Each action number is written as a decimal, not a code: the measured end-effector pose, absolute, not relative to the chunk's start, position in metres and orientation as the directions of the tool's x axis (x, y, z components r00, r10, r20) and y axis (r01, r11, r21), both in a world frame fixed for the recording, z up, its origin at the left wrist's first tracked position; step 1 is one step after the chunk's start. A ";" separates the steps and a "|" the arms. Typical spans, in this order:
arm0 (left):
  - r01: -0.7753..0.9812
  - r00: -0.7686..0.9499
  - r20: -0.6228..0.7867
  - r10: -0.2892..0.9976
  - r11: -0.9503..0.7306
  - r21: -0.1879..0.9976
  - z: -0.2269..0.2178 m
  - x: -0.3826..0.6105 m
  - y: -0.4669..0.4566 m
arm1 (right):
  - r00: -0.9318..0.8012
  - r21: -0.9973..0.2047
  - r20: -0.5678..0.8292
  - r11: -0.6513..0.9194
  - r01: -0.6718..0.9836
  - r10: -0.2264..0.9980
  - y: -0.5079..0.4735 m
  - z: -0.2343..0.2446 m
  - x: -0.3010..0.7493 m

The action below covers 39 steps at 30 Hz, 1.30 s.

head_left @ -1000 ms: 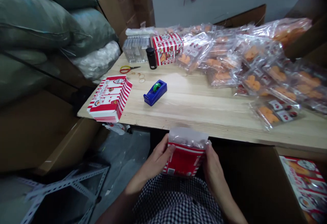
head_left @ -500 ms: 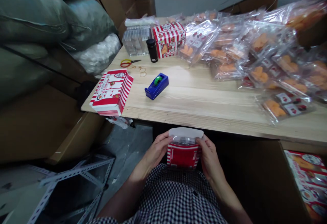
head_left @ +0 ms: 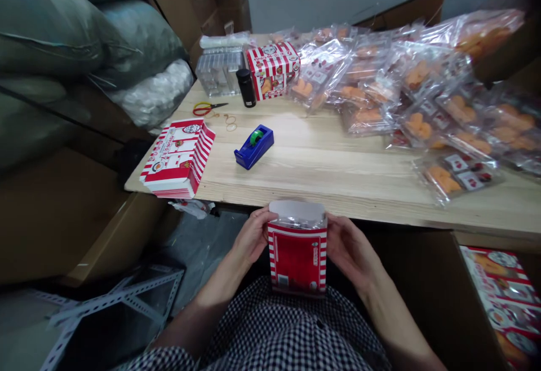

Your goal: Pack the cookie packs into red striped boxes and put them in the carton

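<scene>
Head view: my left hand (head_left: 252, 237) and right hand (head_left: 353, 250) grasp a red-and-white box (head_left: 299, 258) between them.
I hold it by its sides, top flap raised, over my checked clothes (head_left: 287, 337), just before the table (head_left: 338, 173). There, a blue tape dispenser (head_left: 255, 148) sits right of a stack of striped cartons (head_left: 177, 159).

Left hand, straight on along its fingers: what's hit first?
The red-and-white box: the left hand is right against its upper left corner. Past that, likely the table, though depth is hard to judge from this one view.
</scene>
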<state>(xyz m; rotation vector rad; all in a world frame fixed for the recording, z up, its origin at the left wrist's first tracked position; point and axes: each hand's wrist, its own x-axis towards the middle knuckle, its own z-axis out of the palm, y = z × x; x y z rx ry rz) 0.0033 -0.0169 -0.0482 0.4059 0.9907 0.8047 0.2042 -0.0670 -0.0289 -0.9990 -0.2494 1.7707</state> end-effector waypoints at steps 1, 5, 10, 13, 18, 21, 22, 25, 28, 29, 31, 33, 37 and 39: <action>-0.420 0.290 -0.588 0.755 0.652 0.631 -0.053 0.004 -0.019 | -0.132 -0.574 -0.506 -0.447 -0.687 0.853 -0.071 -0.031 0.206; -0.435 0.322 -0.579 0.749 0.660 0.612 -0.068 0.006 -0.030 | -0.153 -0.620 -0.498 -0.474 -0.626 0.854 -0.086 -0.049 0.209; -0.373 0.420 -0.504 0.755 0.649 0.663 -0.067 0.010 -0.035 | 0.013 -0.707 -0.509 -0.409 -0.577 0.861 -0.088 -0.065 0.209; -0.319 0.451 -0.398 0.799 0.561 0.764 -0.067 0.007 -0.033 | 0.051 -0.777 -0.449 -0.361 -0.515 0.892 -0.084 -0.066 0.212; -0.202 0.669 -0.212 0.712 0.449 0.870 -0.070 -0.011 -0.027 | 0.050 -0.867 -0.228 -0.180 -0.465 0.972 -0.084 -0.068 0.217; -0.071 0.705 -0.129 0.697 0.250 0.966 -0.070 -0.018 -0.020 | -0.017 -0.902 -0.173 -0.166 -0.398 0.985 -0.088 -0.070 0.222; -0.044 0.703 -0.118 0.701 0.208 0.977 -0.071 -0.019 -0.018 | -0.058 -0.911 -0.171 -0.181 -0.371 0.983 -0.090 -0.070 0.224; -0.035 0.690 -0.104 0.716 0.177 0.984 -0.073 -0.020 -0.014 | -0.195 -0.928 -0.153 -0.209 -0.308 0.969 -0.092 -0.069 0.232; -0.019 0.690 -0.095 0.718 0.150 0.989 -0.073 -0.021 -0.013 | -0.236 -0.979 -0.101 -0.139 -0.151 0.967 -0.092 -0.066 0.239; -0.006 0.697 -0.096 0.711 0.139 0.990 -0.073 -0.022 -0.012 | -0.235 -0.989 -0.096 -0.120 -0.091 0.967 -0.091 -0.067 0.240; 0.028 0.706 -0.106 0.700 0.122 0.992 -0.073 -0.022 -0.012 | -0.226 -0.994 -0.100 -0.108 -0.024 0.969 -0.088 -0.070 0.242; 0.071 0.681 -0.106 0.725 0.078 0.994 -0.075 -0.021 -0.013 | -0.214 -0.995 -0.097 -0.102 -0.016 0.972 -0.086 -0.076 0.243; 0.116 0.577 -0.041 0.815 -0.032 0.993 -0.083 -0.013 -0.013 | -0.149 -0.995 -0.080 -0.086 -0.041 0.986 -0.082 -0.088 0.245; 0.100 0.581 -0.033 0.813 -0.031 0.995 -0.082 -0.011 -0.013 | -0.144 -0.995 -0.088 -0.093 -0.030 0.986 -0.081 -0.086 0.247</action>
